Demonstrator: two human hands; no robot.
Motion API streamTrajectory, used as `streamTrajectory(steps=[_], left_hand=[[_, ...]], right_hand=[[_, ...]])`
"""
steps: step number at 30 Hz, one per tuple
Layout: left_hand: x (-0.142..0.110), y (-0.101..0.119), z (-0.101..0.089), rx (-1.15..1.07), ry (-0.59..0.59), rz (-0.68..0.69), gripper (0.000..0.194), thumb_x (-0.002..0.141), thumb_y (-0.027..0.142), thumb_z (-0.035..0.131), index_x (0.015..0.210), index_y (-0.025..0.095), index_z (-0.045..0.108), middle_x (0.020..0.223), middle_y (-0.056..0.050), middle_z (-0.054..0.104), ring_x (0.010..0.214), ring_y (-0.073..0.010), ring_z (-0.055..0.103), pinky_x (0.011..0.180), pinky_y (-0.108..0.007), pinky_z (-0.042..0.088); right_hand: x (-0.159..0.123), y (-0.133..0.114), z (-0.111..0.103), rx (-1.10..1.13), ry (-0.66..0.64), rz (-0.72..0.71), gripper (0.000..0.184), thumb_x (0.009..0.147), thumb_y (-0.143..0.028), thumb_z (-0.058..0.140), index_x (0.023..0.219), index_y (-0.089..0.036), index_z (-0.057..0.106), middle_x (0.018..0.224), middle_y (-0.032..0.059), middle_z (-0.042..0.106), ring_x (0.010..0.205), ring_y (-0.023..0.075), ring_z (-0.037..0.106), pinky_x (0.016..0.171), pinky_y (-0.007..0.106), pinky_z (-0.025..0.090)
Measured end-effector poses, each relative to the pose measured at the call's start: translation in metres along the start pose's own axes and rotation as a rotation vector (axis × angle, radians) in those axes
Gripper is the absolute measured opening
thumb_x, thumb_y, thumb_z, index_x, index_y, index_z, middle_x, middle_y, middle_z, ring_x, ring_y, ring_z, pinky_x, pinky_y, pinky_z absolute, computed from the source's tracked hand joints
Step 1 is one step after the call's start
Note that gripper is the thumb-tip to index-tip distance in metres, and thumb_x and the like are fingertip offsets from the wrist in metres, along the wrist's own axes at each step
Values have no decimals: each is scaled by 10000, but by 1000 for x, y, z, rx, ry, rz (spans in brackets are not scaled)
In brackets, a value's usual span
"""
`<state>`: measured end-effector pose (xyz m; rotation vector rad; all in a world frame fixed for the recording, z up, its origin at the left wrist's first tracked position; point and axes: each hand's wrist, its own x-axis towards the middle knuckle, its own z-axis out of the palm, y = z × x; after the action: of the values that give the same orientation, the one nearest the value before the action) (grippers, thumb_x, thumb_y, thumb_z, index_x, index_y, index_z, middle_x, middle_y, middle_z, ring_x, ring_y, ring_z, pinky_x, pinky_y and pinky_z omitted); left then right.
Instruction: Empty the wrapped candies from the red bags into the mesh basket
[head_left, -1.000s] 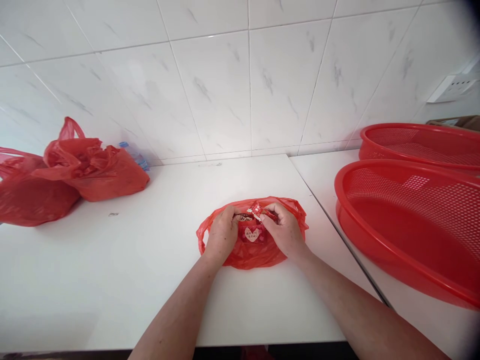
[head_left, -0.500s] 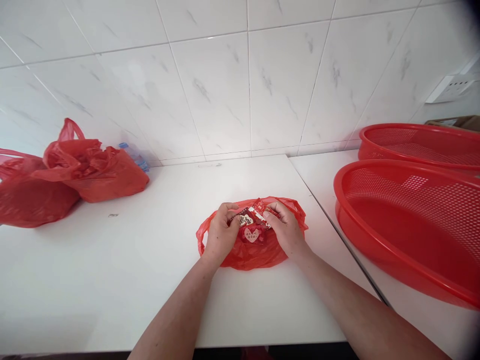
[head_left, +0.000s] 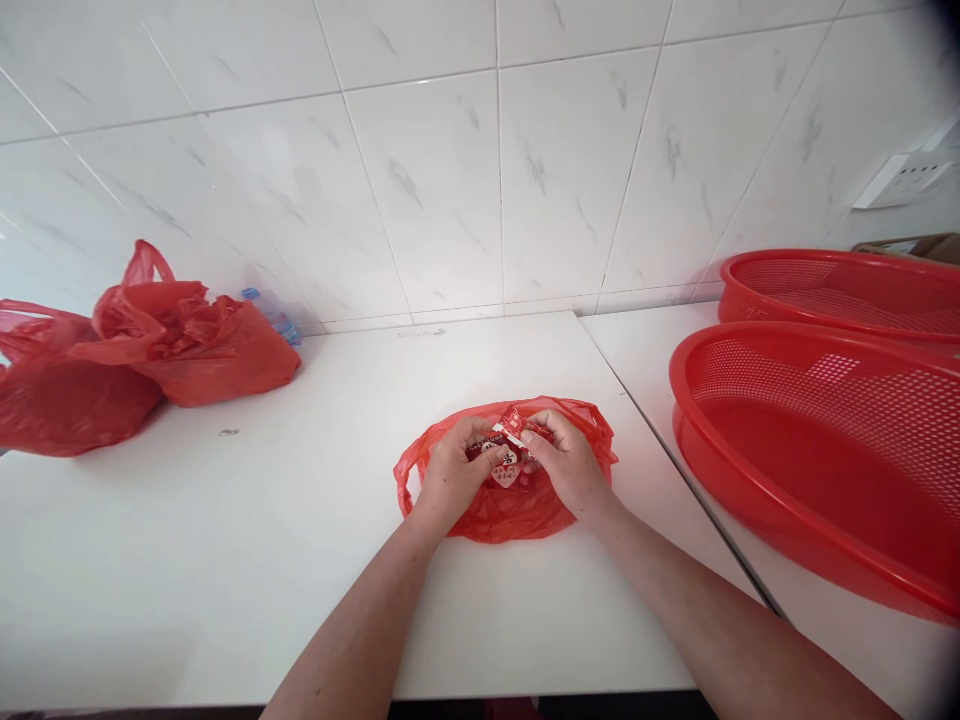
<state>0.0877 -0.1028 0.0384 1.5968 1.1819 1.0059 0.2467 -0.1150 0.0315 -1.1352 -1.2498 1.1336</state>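
Observation:
A thin red plastic bag (head_left: 495, 522) lies opened out on the white table, and both hands work over its middle. My left hand (head_left: 454, 475) is closed, thumb and fingers pinching a dark red printed packet (head_left: 501, 453) with a cream label. Opposite it, my right hand (head_left: 571, 462) pinches a red and white patterned packet (head_left: 513, 420), its edge meeting the other packet. Below them in the bag shows a red packet with a pale heart-shaped label (head_left: 504, 476), partly covered. The fingertips hide parts of the packets.
Two knotted red bags (head_left: 217, 365) (head_left: 71, 400) stand at the far left, with a clear plastic bottle (head_left: 274, 318) behind. Large red perforated baskets (head_left: 810, 540) (head_left: 825, 265) fill the right side, past a seam between tables. A tiled wall (head_left: 420, 200) runs along the back.
My left hand has moved slightly right, bringing the dark red packet closer to the patterned one and over the heart-labelled packet. My right hand has barely moved.

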Motion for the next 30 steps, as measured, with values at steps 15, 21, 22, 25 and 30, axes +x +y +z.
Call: streamTrajectory(steps=[15,21,22,25,30], left_hand=[[-3,6,-1,85,38,28,254,786,234,544,1030,270,483,878,26,663,751,-139,616,644,-263,488],[-3,6,-2,160,57,12,243,782,236,547,1014,265,482,842,23,651,707,-142,583,614,-266,465],[-3,6,-2,171,65,11,240,780,238,548,1011,263,485,848,19,649,716,-145,584,618,-270,464],[-3,5,-2,186,85,6,227,778,246,549,1000,256,502,866,8,646,761,-161,595,629,-280,464],[-1,1,-2,197,113,13,125,781,276,562,900,241,550,839,10,645,749,-162,598,616,-273,459]], right_hand=[[1,0,0,-26,30,-8,156,827,-398,543,805,-244,548,806,5,647,730,199,642,617,344,544],[3,-1,-1,-18,72,-17,142,820,-395,554,824,-252,552,836,6,667,777,209,663,642,343,544],[3,-1,-1,-18,73,-14,142,818,-396,555,829,-255,553,840,8,672,778,212,665,648,350,545],[3,-1,-1,-15,78,-3,147,809,-403,561,834,-258,554,843,14,681,775,222,669,662,370,550],[3,0,-1,-18,101,-5,150,803,-406,568,844,-262,557,828,14,684,772,226,668,664,377,552]])
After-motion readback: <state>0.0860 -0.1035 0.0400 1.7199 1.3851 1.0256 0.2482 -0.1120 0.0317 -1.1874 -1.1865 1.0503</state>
